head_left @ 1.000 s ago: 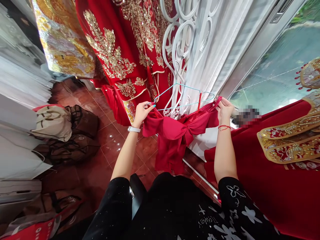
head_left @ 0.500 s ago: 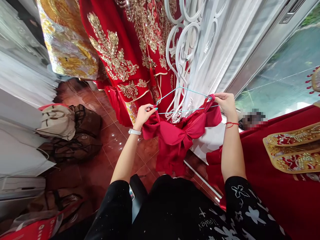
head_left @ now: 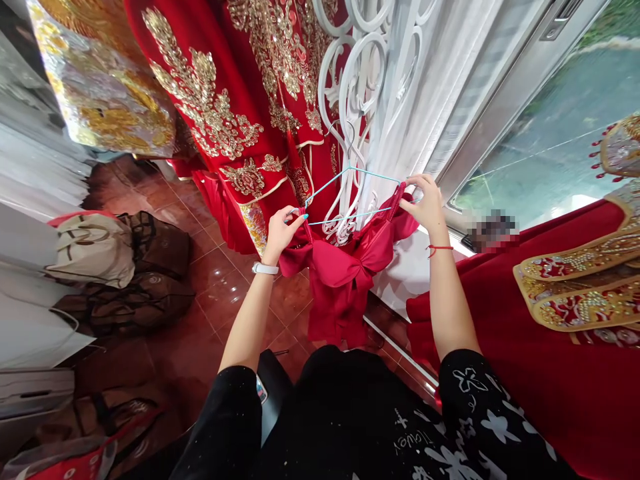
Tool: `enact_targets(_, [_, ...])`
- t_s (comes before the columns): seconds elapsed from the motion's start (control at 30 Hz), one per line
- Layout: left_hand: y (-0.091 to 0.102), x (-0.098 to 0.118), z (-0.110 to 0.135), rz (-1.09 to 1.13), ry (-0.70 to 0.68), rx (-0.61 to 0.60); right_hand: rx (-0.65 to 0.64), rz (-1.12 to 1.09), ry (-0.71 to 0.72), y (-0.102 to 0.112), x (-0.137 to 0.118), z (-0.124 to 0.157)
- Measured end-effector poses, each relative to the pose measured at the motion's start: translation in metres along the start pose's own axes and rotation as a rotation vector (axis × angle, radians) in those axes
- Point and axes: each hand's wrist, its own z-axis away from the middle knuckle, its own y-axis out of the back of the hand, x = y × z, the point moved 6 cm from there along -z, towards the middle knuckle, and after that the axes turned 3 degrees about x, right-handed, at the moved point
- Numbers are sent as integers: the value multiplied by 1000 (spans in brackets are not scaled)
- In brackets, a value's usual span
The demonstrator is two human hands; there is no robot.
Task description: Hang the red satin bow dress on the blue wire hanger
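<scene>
A red dress (head_left: 345, 263) with a gathered, bow-like front hangs between my two hands, its lower part falling toward the floor. A thin light-blue hanger (head_left: 373, 173) spans its straps, with the hook pointing up and away from me. My left hand (head_left: 284, 232), wearing a white wristband (head_left: 265, 269), pinches the left strap at that end of the hanger. On the other side, my right hand (head_left: 425, 202) has its fingers closed on the right strap; the hanger's tip there is hidden. A red cord (head_left: 440, 248) circles my right wrist.
Red garments with gold embroidery (head_left: 215, 100) hang ahead, beside a white scrollwork metal stand (head_left: 350, 87). Brown bags (head_left: 160, 243) and a cream bag (head_left: 93, 247) sit on the tiled floor at left. To the right are a window (head_left: 545, 127) and another red gown (head_left: 480, 320).
My right hand has moved slightly inward to the left, with the right strap. The left hand keeps its pinch. The whole view has shifted a little.
</scene>
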Motion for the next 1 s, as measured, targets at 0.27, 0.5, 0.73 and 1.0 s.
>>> enact_targets(0.27, [26,-74,42,220,145,20,332,-87,-23,-35,-19,70])
enact_targets(0.5, [22,-98,87,320,382,16,-342,-529,-303,-188,-35,115])
enact_targets(0.73, [15,-82,74,330,359,21,-458,-810,-443,-244,-45,104])
enact_targets(1.0, [21,-77,46,301,267,139,-489,-801,-350,-251,-44,91])
